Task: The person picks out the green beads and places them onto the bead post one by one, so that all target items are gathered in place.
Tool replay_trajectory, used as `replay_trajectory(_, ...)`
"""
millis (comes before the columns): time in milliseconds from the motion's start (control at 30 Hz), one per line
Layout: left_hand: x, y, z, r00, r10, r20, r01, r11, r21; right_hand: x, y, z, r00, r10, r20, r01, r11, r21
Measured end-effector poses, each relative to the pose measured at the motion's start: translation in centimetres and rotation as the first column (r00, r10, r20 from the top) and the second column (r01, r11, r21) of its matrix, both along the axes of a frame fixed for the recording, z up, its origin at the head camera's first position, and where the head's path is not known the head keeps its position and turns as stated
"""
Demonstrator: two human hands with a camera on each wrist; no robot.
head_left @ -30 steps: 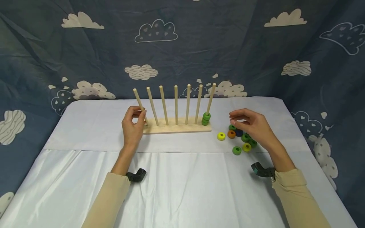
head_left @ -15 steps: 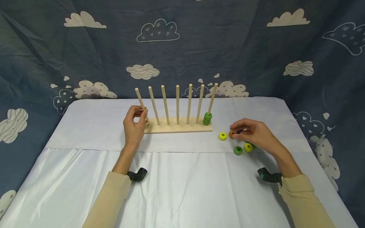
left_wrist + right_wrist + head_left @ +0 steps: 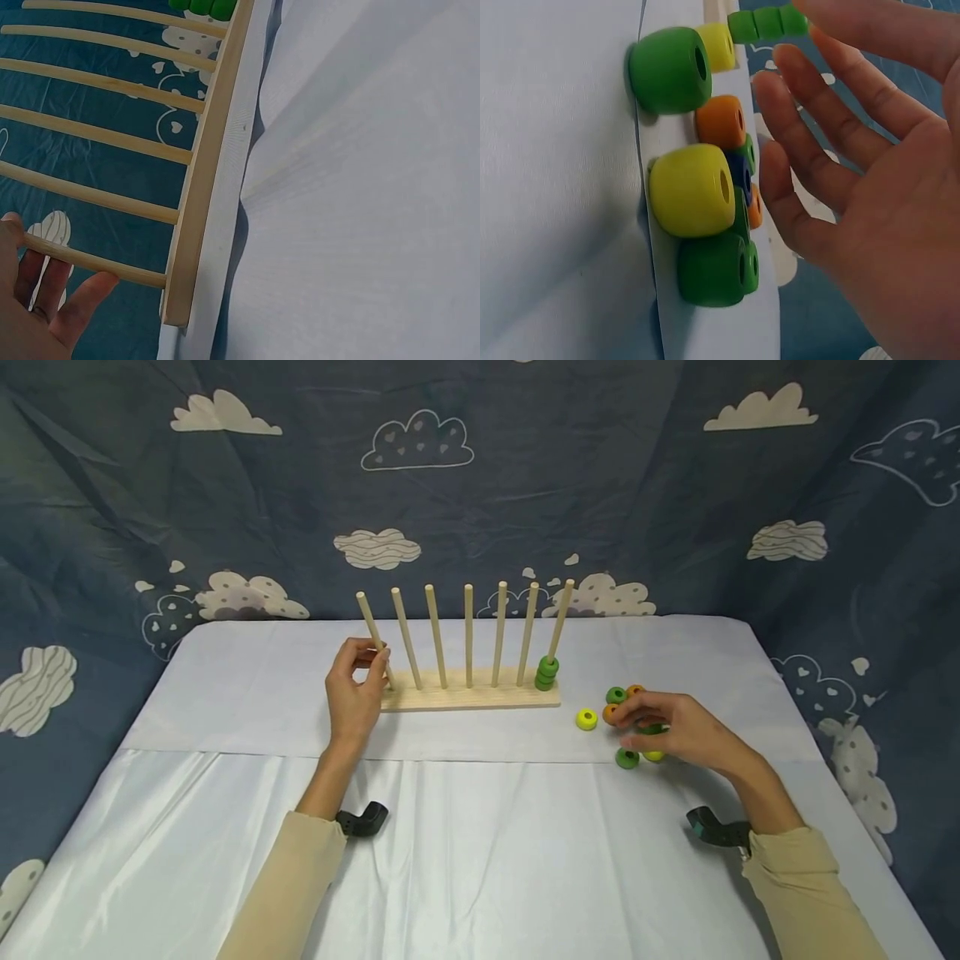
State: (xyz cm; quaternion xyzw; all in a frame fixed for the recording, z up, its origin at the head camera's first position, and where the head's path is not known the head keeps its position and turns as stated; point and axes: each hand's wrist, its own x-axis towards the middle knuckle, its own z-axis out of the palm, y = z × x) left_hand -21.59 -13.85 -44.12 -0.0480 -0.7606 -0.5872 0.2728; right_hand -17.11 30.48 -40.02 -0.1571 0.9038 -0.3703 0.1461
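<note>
My left hand (image 3: 352,693) pinches the leftmost peg (image 3: 369,614) of a wooden peg rack, low down between thumb and fingers. The rack's base (image 3: 472,697) lies on the table with several upright pegs. A short stack of green beads (image 3: 547,672) sits on the rightmost peg; the others are bare. Over a cluster of loose beads hovers my right hand (image 3: 690,731), fingers loosely bent and holding nothing. In the right wrist view, a yellow bead (image 3: 690,191), green beads (image 3: 671,71), an orange bead (image 3: 718,121) and a dark blue bead (image 3: 740,174) lie beside its fingertips.
One yellow bead (image 3: 587,719) lies apart, between the rack and the cluster. White cloth covers the table (image 3: 480,843). A dark blue cloud-print curtain (image 3: 525,485) hangs behind it.
My right hand has come down and toward me over the loose beads, uncovering an orange one at the back. My left hand keeps its hold on the peg.
</note>
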Motion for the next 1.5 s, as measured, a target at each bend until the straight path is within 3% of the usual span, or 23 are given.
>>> replay_trajectory(367, 0.19, -0.27, -0.26, 1.000, 0.009, 0.013, -0.009, 1.000, 0.016, 0.06, 0.41, -0.37, 0.998, 0.011, 0.056, -0.017, 0.994, 0.108)
replay_trajectory(1133, -0.09, -0.14, -0.22, 1.000, 0.016, 0.007, -0.016, 1.000, 0.006, 0.02, 0.54, -0.90, 0.993, 0.088, 0.081, -0.100, 0.983, 0.152)
replay_trajectory(1500, 0.20, 0.14, 0.32, 1.000, 0.002, 0.015, -0.002, 1.000, 0.010, 0.08, 0.46, -0.99, 0.992, 0.085, 0.094, -0.099, 0.982, 0.162)
